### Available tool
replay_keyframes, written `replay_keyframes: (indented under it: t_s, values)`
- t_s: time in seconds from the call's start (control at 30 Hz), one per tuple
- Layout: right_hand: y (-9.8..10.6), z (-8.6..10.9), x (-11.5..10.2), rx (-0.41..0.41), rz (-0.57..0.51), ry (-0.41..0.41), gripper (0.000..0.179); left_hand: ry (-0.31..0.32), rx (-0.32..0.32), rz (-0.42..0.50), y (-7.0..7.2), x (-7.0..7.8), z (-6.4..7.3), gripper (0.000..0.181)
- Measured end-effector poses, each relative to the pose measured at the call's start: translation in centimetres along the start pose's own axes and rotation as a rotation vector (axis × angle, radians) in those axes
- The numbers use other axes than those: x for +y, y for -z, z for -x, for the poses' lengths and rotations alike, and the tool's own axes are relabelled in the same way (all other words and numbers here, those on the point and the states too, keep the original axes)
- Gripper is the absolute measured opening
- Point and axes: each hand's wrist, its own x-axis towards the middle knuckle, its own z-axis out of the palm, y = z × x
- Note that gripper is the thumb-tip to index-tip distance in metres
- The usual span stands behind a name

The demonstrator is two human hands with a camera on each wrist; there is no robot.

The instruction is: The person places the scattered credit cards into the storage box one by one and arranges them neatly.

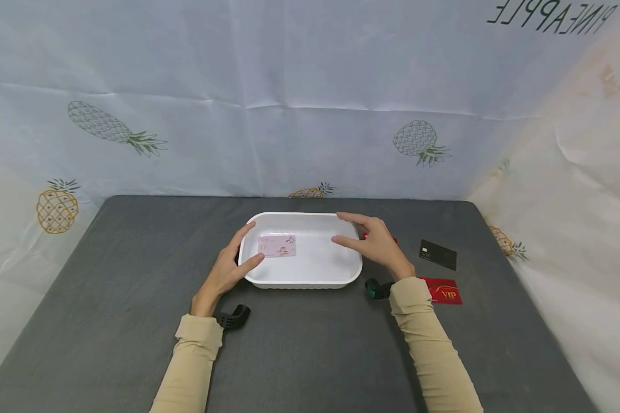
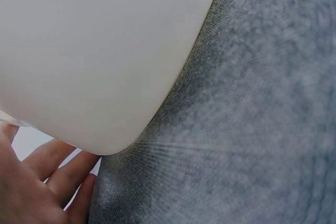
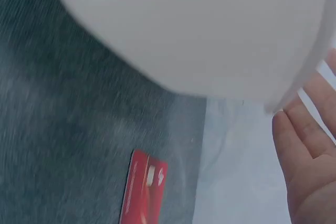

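White tray [image 1: 317,252] w/ pink card [image 1: 277,246] inside, in L hand [image 1: 225,269] + R hand [image 1: 378,243] grip

We've got a white tray [image 1: 310,276], rectangular with rounded corners, long side running left-right. Left hand [image 1: 226,269] grips its left end, thumb over the rim; right hand [image 1: 376,241] holds the right end, thumb over the inside, a finger at the far rim. Inside, left of centre, we see a pink VIP card [image 1: 276,246] lying flat, face up, small printed figures. Right of the tray, on the table: a black card [image 1: 438,256] with a chip, lying slanted; nearer us, a red VIP card [image 1: 446,292], left end hidden; another red card [image 1: 395,238], mostly behind the right hand.
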Motion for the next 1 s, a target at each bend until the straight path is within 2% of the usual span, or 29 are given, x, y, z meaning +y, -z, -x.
replay_keyframes:
  t_s: [0.1, 0.33, 0.43, 0.67, 1.0]
  values:
    - [0.5, 0.2, 0.8, 0.010, 0.003, -0.015, 0.061, 0.001, 0.002, 0.000, 0.0, 0.0, 0.0, 0.077]
    - [1.7, 0.7, 3.6, 0.003, -0.139, -0.030, 0.060, 0.008, -0.001, 0.001, -0.1, 0.0, 0.0, 0.077]
    - [2.1, 1.0, 4.9, 0.008, -0.161, -0.054, 0.063, 0.017, -0.003, -0.001, -0.1, 0.0, 0.0, 0.078]
    - [3.3, 1.8, 7.3, 0.016, -0.142, -0.066, 0.062, 0.013, -0.001, 0.007, -0.1, 0.0, -0.1, 0.077]
    - [4.4, 2.6, 9.2, -0.020, -0.048, -0.114, 0.062, -0.002, 0.002, 0.019, -0.1, 0.0, 0.0, 0.076]
